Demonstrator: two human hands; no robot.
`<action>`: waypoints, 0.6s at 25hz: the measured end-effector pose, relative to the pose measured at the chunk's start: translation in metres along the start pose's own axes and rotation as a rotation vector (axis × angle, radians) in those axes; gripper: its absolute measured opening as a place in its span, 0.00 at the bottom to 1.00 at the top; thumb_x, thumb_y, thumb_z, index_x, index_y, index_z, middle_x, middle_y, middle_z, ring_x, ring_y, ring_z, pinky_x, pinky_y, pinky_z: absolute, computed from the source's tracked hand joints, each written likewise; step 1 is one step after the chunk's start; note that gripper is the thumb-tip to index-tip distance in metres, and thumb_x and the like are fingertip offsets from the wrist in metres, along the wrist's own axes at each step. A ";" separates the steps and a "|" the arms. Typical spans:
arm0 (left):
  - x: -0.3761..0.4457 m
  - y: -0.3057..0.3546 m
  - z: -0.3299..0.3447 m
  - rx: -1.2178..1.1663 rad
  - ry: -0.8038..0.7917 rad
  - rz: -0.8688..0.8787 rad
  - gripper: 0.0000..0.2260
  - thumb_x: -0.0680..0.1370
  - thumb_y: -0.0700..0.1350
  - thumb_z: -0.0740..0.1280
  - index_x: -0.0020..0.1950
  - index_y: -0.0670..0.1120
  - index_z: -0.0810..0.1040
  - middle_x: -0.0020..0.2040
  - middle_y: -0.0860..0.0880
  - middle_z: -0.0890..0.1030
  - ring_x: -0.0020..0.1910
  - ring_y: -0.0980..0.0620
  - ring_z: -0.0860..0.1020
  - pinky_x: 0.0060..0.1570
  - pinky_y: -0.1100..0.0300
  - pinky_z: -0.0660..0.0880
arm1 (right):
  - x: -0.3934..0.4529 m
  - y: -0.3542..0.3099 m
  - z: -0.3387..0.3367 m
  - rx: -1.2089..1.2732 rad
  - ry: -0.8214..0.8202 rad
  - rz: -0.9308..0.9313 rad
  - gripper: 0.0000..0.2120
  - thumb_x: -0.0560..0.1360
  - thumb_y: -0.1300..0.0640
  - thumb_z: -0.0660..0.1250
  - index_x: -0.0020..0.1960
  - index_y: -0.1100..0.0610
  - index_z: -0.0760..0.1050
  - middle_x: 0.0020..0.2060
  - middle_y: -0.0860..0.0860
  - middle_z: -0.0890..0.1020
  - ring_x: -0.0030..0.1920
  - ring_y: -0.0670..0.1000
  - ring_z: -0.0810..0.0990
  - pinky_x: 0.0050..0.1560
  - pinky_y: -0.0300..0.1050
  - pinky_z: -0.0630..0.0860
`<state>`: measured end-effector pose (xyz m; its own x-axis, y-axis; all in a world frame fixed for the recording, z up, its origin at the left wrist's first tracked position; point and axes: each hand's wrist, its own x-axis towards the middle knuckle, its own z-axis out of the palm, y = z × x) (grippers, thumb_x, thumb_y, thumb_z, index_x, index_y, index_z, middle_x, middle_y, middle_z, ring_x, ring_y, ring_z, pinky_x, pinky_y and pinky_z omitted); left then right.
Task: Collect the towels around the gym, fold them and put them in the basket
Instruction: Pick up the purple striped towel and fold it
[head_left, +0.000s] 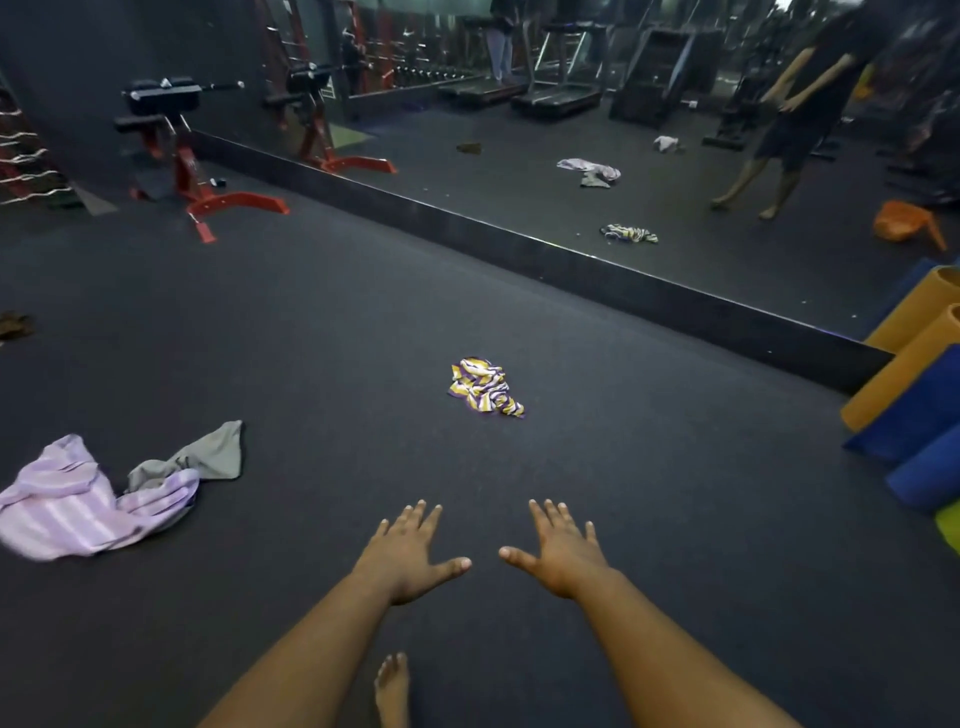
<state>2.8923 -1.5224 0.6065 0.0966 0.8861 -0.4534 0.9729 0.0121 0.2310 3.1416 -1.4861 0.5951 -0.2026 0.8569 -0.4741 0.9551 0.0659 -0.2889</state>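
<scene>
We hold both hands out ahead of us, palms down, above the dark gym floor (363, 322). Our left hand (408, 553) has its fingers (415, 517) straight and spread wide, thumb pointing inward, and it holds nothing. Our right hand (561, 551) mirrors it, fingers (553, 519) fanned wide, thumb toward the left hand, also holding nothing. Whether either hand touches the floor we cannot tell. Our bare foot (392, 691) shows between our forearms at the bottom edge.

Straight ahead of our hands, well apart from them, lies a crumpled towel striped purple, yellow and white (484, 387). To our left a lilac striped towel (78, 501) is spread in a heap on the floor, touching a grey towel (208, 457) just beside it. A small dark cloth (14, 326) sits at the far left edge.

A wall mirror (571, 130) runs across the far side and reflects the towels, a standing person and an orange basket (904, 221). Rolled mats in orange and blue (914, 410) lie at the right. A red and black exercise bench (182, 135) stands near the mirror at the left.
</scene>
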 end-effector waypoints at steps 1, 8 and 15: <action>0.027 -0.009 -0.010 0.003 0.000 0.008 0.60 0.57 0.83 0.40 0.84 0.52 0.42 0.84 0.48 0.43 0.83 0.50 0.44 0.80 0.48 0.44 | 0.025 -0.004 -0.007 0.011 0.011 0.016 0.64 0.55 0.15 0.40 0.83 0.48 0.39 0.83 0.49 0.43 0.82 0.51 0.39 0.79 0.63 0.41; 0.181 -0.076 -0.100 0.023 -0.072 0.067 0.61 0.56 0.84 0.40 0.84 0.52 0.42 0.84 0.48 0.44 0.83 0.49 0.45 0.80 0.47 0.45 | 0.172 -0.050 -0.067 0.044 0.003 0.102 0.65 0.54 0.15 0.40 0.83 0.48 0.39 0.83 0.49 0.43 0.82 0.51 0.39 0.79 0.63 0.41; 0.344 -0.113 -0.181 0.055 -0.175 0.062 0.57 0.62 0.83 0.45 0.84 0.52 0.42 0.84 0.48 0.44 0.83 0.49 0.45 0.80 0.47 0.45 | 0.329 -0.063 -0.131 0.100 -0.032 0.162 0.58 0.63 0.16 0.46 0.83 0.48 0.40 0.83 0.49 0.43 0.82 0.51 0.40 0.79 0.63 0.41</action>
<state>2.7776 -1.1350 0.5806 0.1874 0.7903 -0.5833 0.9735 -0.0701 0.2177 3.0433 -1.1410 0.5663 -0.0557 0.8354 -0.5468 0.9497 -0.1246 -0.2872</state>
